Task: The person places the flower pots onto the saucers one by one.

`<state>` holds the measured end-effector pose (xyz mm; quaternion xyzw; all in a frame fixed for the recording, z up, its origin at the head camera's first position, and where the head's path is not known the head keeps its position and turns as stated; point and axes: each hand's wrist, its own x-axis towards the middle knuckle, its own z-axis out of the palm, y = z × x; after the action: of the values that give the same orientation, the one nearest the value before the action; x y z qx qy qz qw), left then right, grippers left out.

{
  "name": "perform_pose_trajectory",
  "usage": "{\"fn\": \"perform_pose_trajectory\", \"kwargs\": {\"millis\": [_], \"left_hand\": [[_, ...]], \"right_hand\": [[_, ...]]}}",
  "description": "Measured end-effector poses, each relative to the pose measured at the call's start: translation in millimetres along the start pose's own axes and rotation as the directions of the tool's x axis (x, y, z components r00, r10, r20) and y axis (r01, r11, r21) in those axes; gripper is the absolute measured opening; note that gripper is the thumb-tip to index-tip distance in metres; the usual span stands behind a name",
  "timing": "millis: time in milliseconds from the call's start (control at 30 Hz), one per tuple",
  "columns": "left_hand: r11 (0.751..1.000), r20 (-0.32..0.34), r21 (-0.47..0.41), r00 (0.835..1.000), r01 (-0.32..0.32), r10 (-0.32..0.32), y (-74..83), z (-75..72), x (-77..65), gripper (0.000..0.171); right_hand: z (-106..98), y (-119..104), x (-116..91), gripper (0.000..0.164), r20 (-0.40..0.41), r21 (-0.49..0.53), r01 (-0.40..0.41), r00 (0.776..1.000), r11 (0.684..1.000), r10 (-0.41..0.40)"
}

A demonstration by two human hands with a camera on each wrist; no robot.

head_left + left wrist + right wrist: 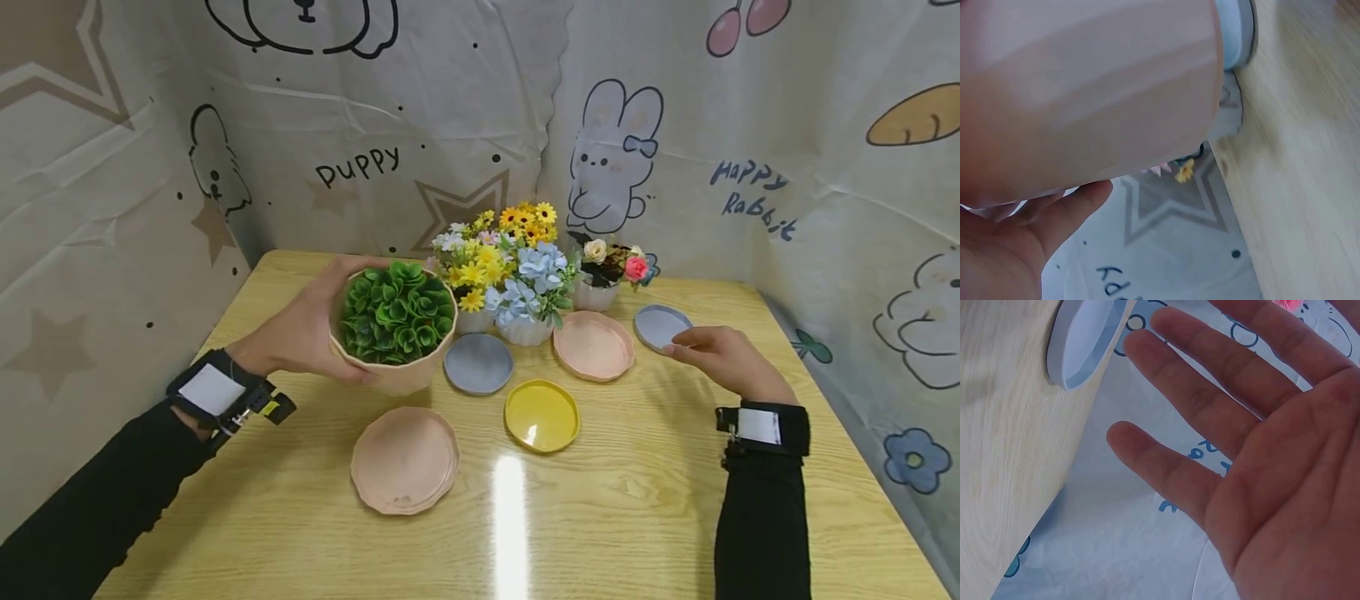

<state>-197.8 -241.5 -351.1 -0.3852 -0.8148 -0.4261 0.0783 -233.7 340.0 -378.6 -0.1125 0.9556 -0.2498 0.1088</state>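
Pot (408, 377) at 8 o'clock in your head view: smooth, matt; leaves (397, 315) plastic-looking, slight sheen. Grey saucer (656, 327) at 3, matt. Yellow saucer (542, 415) at 5, glossy. Pink saucer (405, 460) at 7, matt. Your table (615, 508): smooth wood grain, shiny at 6. Curtain (517, 92) at 12, creased cloth. Your sleeves (761, 525): cloth.

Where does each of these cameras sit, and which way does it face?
Head: worn on the head, facing forward and down at the table; shows the left hand, right hand and black sleeves.
Left wrist: worn there, facing the peach pot; shows part of that hand.
Right wrist: worn there, facing a blue-gray saucer; shows part of that hand.
Shared: head and left wrist both show the peach pot.
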Motion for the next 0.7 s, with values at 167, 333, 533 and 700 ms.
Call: {"fn": "perform_pose_trajectory", "kwargs": {"millis": [167,333,533,700], "left_hand": [[0.999,0.042,-0.026,0.999,-0.031,0.032,12.7,10.2,-7.6,0.132],[0.996,0.068,-0.079,0.997,-0.03,0.036,18.8,21.5,-18.9,0.133],[0.995,0.101,-0.096,0.995,0.008,0.001,22.1,33.4,-29.8,0.134],[0.992,0.103,-0.125,0.995,0.034,-0.021,19.9,43.5,-42.8,0.132]], "right_hand": [[0.3,0.0,0.3,0.061,-0.003,-0.01,0.012,1.0,1.0,-0.012],[-2.7,-1.1,1.0,0.059,-0.01,-0.02,0.035,0.999,0.999,-0.035],[-3.8,-2.0,2.8,0.061,0.004,-0.02,0.005,1.0,1.0,-0.005],[-1.5,-1.3,3.1,0.062,0.013,-0.018,-0.011,1.0,1.0,0.011]]}}
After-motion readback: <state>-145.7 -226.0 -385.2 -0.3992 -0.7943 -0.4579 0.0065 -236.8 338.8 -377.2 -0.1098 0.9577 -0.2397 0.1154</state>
